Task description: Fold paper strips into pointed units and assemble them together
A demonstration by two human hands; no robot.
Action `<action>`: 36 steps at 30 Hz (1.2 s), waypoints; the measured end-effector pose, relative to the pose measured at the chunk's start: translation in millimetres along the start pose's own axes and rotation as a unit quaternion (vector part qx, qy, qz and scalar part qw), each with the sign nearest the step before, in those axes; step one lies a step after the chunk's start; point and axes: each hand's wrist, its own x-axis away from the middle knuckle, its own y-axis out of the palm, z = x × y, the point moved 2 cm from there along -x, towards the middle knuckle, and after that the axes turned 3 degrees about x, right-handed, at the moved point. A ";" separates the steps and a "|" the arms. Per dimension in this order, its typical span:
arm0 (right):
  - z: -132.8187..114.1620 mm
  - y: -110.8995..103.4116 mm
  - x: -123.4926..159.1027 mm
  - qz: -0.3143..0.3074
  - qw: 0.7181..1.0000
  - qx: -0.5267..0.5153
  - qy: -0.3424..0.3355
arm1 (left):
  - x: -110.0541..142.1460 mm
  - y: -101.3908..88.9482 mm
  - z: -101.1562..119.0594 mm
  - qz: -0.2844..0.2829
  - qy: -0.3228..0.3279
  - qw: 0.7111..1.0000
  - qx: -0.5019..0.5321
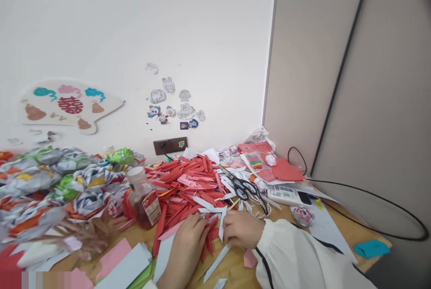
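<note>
My right hand [243, 228] pinches a folded white paper strip [222, 222], held upright over the table. My left hand [189, 242] lies just left of it, fingers curled together at the edge of a pile of folded red paper strips [188, 181]. Its fingertips are partly hidden, so anything between them does not show. Another white strip [216, 264] lies on the wood below my right hand. Black-handled scissors [245, 190] rest beyond that hand, beside a string of beads [265, 208]. A pink folded paper piece [249, 259] sits near my right wrist.
A bottle with a red label [151, 208] stands left of the pile. Large paper flowers [90, 181] crowd the left side. A brownish blur [89, 237] there is unclear. Paper sheets [124, 268] lie in front; a cable [380, 194] loops at the right near a blue packet [372, 248].
</note>
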 end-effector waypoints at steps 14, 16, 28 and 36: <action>-52.6 22.9 -37.3 0.038 0.995 0.010 -0.091 | 28.7 -18.0 -38.4 0.047 -0.025 0.992 0.115; -56.7 27.7 -38.7 0.034 0.993 -0.011 -0.111 | 28.4 -14.8 -39.4 0.051 -0.033 0.991 0.117; -40.3 19.8 -35.7 0.036 0.995 -0.009 -0.092 | 28.3 -14.4 -41.0 0.067 -0.052 0.990 0.117; -49.2 14.1 -40.3 -0.012 1.000 0.000 -0.017 | 28.8 -16.0 -38.4 0.070 -0.039 0.991 0.105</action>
